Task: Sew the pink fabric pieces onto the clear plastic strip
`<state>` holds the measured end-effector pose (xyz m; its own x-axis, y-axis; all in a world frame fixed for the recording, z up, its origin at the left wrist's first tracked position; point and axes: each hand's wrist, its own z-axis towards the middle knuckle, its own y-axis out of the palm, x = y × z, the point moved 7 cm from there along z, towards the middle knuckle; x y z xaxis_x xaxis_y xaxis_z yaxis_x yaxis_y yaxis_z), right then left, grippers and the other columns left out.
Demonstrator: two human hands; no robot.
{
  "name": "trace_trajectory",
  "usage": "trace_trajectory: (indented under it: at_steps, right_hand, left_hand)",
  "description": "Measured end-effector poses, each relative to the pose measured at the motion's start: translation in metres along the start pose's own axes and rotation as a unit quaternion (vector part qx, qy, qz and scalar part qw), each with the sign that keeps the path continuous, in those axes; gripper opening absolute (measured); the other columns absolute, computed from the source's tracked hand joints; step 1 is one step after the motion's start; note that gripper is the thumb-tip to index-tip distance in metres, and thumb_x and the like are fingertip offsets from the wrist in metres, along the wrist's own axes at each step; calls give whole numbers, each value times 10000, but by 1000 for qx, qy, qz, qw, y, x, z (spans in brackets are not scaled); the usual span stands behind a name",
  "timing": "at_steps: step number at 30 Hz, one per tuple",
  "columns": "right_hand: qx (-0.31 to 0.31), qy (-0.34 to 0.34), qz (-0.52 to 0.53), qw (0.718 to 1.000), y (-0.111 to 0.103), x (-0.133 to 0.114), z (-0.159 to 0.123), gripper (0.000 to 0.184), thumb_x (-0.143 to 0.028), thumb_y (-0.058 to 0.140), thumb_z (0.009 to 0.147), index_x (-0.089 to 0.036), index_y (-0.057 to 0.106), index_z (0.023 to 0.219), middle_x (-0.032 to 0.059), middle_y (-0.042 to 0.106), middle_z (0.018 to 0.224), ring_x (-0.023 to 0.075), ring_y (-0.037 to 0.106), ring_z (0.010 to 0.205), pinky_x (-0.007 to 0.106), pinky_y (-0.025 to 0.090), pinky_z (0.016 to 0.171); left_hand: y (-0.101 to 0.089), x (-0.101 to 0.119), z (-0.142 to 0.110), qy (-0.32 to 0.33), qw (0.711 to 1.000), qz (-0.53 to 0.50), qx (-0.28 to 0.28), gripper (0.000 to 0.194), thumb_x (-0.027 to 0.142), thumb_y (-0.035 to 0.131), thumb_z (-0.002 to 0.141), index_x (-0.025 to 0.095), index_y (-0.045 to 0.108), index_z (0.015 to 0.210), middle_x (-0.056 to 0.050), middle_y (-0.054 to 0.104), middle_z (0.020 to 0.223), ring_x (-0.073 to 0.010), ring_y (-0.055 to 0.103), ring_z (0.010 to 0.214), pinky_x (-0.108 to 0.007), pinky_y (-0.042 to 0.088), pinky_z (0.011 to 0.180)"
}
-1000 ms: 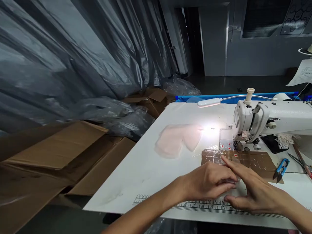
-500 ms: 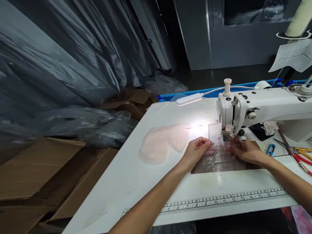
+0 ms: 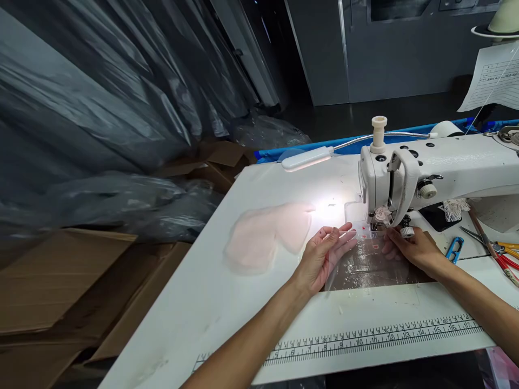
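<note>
In front of the sewing machine (image 3: 438, 165), my left hand (image 3: 322, 254) pinches the upper left edge of a sheer, see-through piece of fabric (image 3: 367, 255) between thumb and fingers. My right hand (image 3: 416, 251) is closed at the fabric's right side, just beside the presser foot (image 3: 376, 226), its fingertips partly hidden. The sheer piece hangs over a brown patch (image 3: 360, 278) on the table, and its outline is hard to make out. Left of my hands lies a pale pink sheer fabric piece (image 3: 255, 237).
A white lamp (image 3: 307, 159) lights the white table (image 3: 190, 302), which has a printed ruler (image 3: 344, 346) along its front. Blue thread snips (image 3: 454, 249) and red-handled scissors (image 3: 506, 267) lie at right. Cardboard boxes (image 3: 60, 275) stand at left.
My left hand has turned and its fingers have spread more, lifting the fabric's edge. My right hand has shifted slightly beside the presser foot. The camera view has moved a little.
</note>
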<state>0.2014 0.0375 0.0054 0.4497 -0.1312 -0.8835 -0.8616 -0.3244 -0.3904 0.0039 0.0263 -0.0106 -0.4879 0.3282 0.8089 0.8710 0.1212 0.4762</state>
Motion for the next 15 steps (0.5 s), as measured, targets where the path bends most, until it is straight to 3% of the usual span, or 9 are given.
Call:
trace_trajectory:
  at_steps: [3,7,10,11,13,15]
  right_hand:
    - [12,60,33,998,0,-2,-3,255,-410,481,940,-221,577,799,71,721,747,239,706,695,355,570,687]
    - [15,58,6,998,-3,-5,-5,264,-408,459,943,-226,569,788,53,698,691,224,683,654,332,538,669]
    - [6,9,-59,998,-6,-3,-4,348,-514,435,937,-225,566,793,40,663,636,206,640,590,317,490,602]
    - [11,-13,-94,995,-8,-3,-4,370,-557,460,914,-226,556,780,38,653,632,205,628,589,312,465,575]
    - [26,-46,-167,985,-13,-3,-4,373,-587,567,836,-226,530,750,34,631,637,208,611,613,299,411,535]
    - [18,-58,-211,976,-16,-4,-5,337,-520,670,757,-224,510,732,21,600,631,203,592,632,286,369,518]
  left_hand:
    - [-1,-2,0,-2,1000,16,11,420,335,888,661,177,504,728,-106,704,1090,-280,654,1146,-388,568,1015]
    - [-4,-2,1,0,998,57,19,373,338,846,720,172,520,792,-113,715,1066,-265,682,1086,-409,562,1016]
    - [-9,15,-1,86,980,176,28,315,352,790,775,184,545,880,-116,700,1164,-253,693,1051,-422,569,980]
    - [-10,27,-4,149,957,245,37,292,345,772,789,192,565,926,-110,691,1195,-251,685,1063,-423,567,971]
    - [-1,46,-15,288,870,399,19,228,322,720,830,212,613,999,-88,700,1177,-246,669,1078,-424,559,956]
    - [19,44,-27,368,761,527,-88,200,320,653,887,219,656,1059,-76,718,1130,-241,663,1076,-432,551,950]
